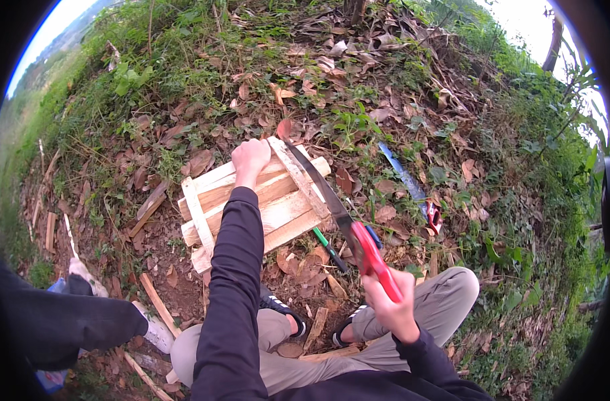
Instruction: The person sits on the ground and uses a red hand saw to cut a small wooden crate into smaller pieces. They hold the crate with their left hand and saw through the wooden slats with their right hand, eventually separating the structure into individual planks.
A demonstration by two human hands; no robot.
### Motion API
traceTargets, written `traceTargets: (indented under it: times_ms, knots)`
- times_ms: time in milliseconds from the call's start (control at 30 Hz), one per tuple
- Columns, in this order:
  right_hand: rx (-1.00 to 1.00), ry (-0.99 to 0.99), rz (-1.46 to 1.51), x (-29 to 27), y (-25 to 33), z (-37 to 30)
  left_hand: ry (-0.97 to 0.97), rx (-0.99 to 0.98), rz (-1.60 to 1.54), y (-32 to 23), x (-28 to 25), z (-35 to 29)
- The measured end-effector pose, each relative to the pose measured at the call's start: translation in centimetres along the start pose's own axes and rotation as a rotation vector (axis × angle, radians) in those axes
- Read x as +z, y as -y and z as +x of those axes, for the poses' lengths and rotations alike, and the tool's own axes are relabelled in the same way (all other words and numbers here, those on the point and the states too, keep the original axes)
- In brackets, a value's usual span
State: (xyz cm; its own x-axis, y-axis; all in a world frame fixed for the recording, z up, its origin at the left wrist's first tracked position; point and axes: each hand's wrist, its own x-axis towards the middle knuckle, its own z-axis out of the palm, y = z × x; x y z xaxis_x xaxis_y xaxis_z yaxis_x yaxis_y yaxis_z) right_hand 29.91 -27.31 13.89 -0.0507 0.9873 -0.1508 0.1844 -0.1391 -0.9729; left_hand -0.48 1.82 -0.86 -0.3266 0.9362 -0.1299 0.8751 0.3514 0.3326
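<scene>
A small panel of pale split-wood slats (278, 204), joined by two crosspieces, sits in front of me above the leaf-strewn ground. My left hand (251, 159) is closed on its far edge, near the right crosspiece (298, 175). In my right hand (392, 302) is the red handle of a hand saw (337, 206). The saw's dark blade slants away to the far left, passing over or along the right crosspiece and the slat ends. Whether its teeth touch the wood I cannot tell. Fingers of the left hand are partly hidden behind the knuckles.
A second saw (405, 175) with a bluish blade and red handle lies to the right. A green-and-black handle (330, 248) pokes out beneath the panel. Wood offcuts (159, 304) are scattered about. Another person's dark-clothed leg (84, 327) is at left. Grass and dry leaves surround us.
</scene>
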Motion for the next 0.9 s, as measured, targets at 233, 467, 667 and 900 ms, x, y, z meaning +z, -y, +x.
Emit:
traceTargets:
  times_ms: [233, 467, 667, 900]
  knots:
    - [-0.079, 0.077, -0.062, -1.0, -1.4, 0.3, -0.001, -0.004, -0.004, 0.3, -0.9, -0.3]
    - [-0.146, -0.007, -0.099, 3.7, -3.5, 6.9, -0.010, 0.067, 0.027, -1.6, 0.2, -1.2]
    - [-0.064, 0.074, 0.053, 1.0, -2.5, 1.3, 0.021, 0.063, 0.048, 0.2, -0.2, -0.7]
    - [-0.156, 0.058, -0.107, 1.9, -2.2, 0.6, -0.007, 0.008, 0.076, 0.3, -0.4, -0.4]
